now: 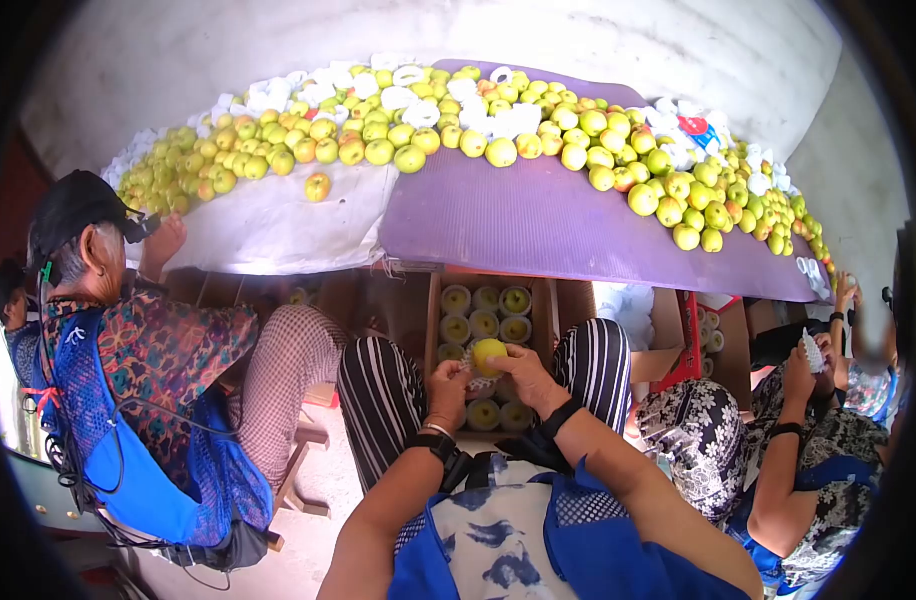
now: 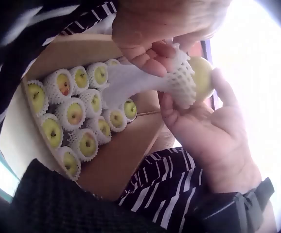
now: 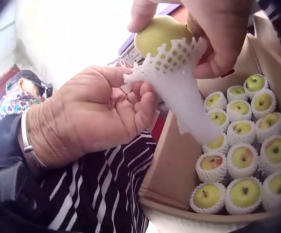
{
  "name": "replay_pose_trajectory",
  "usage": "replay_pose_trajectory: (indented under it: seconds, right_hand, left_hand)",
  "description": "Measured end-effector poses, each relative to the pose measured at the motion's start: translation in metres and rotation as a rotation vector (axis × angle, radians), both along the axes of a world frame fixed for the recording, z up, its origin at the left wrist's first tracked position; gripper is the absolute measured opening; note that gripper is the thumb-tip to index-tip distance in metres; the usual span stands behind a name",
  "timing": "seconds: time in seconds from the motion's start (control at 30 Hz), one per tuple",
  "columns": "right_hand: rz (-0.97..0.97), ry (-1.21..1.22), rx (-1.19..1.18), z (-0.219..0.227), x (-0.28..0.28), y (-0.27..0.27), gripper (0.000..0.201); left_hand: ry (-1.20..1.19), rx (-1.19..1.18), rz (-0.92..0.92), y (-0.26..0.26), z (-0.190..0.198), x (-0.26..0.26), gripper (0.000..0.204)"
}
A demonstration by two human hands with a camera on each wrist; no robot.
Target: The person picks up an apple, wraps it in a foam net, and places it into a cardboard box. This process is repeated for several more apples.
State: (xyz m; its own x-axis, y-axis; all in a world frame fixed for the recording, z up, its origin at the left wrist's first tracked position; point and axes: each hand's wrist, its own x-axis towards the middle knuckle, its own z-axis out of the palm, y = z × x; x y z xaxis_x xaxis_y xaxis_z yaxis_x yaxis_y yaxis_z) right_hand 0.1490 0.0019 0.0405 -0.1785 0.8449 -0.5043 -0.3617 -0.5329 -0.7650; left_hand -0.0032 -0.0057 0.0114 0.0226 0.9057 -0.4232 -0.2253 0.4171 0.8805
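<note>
My right hand (image 1: 528,378) holds a yellow-green apple (image 1: 489,356) between thumb and fingers, above the carton. A white foam net sleeve (image 3: 177,92) has its stretched mouth over part of the apple, and its narrow end hangs down. My left hand (image 3: 92,114) pinches the edge of that mouth; the apple's other side (image 2: 202,77) shows bare. Below both hands, the cardboard carton (image 2: 121,167) between my knees holds rows of apples in white foam nets (image 3: 242,155).
A long pile of loose apples (image 1: 378,152) and white foam nets covers the back of the table, on a purple mat (image 1: 498,215) and a white sheet (image 1: 278,225). People sit close on my left (image 1: 148,350) and right (image 1: 808,460). Another carton (image 1: 668,335) stands at right.
</note>
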Motion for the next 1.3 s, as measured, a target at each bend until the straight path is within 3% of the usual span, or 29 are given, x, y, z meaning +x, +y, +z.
replay_pose_trajectory:
  seconds: [0.1, 0.17, 0.2, 0.27, 0.37, 0.5, 0.57, 0.73, 0.9, 1.0, 1.13, 1.2, 1.3]
  right_hand:
    - [-0.014, -0.117, 0.06, 0.005, -0.003, -0.002, 0.04]
    - [0.052, -0.343, 0.272, 0.012, -0.006, -0.004, 0.044]
    - [0.051, -0.343, 0.27, 0.01, -0.007, -0.004, 0.044]
    - [-0.014, -0.467, 0.281, 0.002, -0.008, -0.003, 0.048]
    - [-0.156, -0.253, 0.178, -0.004, -0.006, 0.0, 0.051]
    - [-0.102, -0.402, 0.213, -0.015, -0.004, 0.0, 0.057]
    - [-0.017, -0.93, 0.497, -0.012, -0.007, -0.004, 0.061]
    - [0.02, -0.983, 0.682, -0.016, -0.012, -0.007, 0.059]
    - [-0.058, -1.054, 0.73, -0.01, -0.011, -0.002, 0.057]
    - [-0.004, -1.068, 0.886, -0.011, -0.011, -0.002, 0.057]
    - [0.168, -1.111, 0.95, -0.006, -0.011, -0.005, 0.058]
    - [0.247, -1.109, 0.989, -0.006, -0.01, -0.005, 0.058]
    - [0.319, -1.057, 1.063, -0.001, -0.011, -0.007, 0.06]
  left_hand:
    - [-0.05, -0.065, 0.101, 0.0, 0.004, 0.002, 0.005]
    - [-0.06, -0.05, 0.127, 0.002, 0.0, 0.001, 0.005]
    - [-0.071, -0.034, 0.152, 0.002, 0.0, 0.001, 0.005]
    - [-0.033, 0.001, 0.095, 0.001, 0.001, 0.001, 0.006]
    - [0.025, 0.053, -0.004, -0.001, 0.0, 0.002, 0.007]
    - [-0.022, 0.033, 0.003, -0.002, 0.003, 0.003, 0.008]
    - [-0.041, 0.011, 0.041, -0.003, 0.008, 0.004, 0.008]
    - [-0.115, 0.018, 0.118, -0.003, 0.007, 0.004, 0.007]
    - [-0.044, 0.128, -0.09, -0.004, 0.005, 0.001, 0.009]
    - [0.058, 0.204, -0.115, 0.0, -0.018, -0.005, 0.013]
    - [-0.03, 0.055, -0.012, -0.004, 0.023, 0.003, 0.021]
    - [0.218, 0.141, -0.132, -0.003, 0.022, 0.004, 0.033]
    - [0.129, -0.004, -0.22, 0.003, 0.018, -0.002, 0.038]
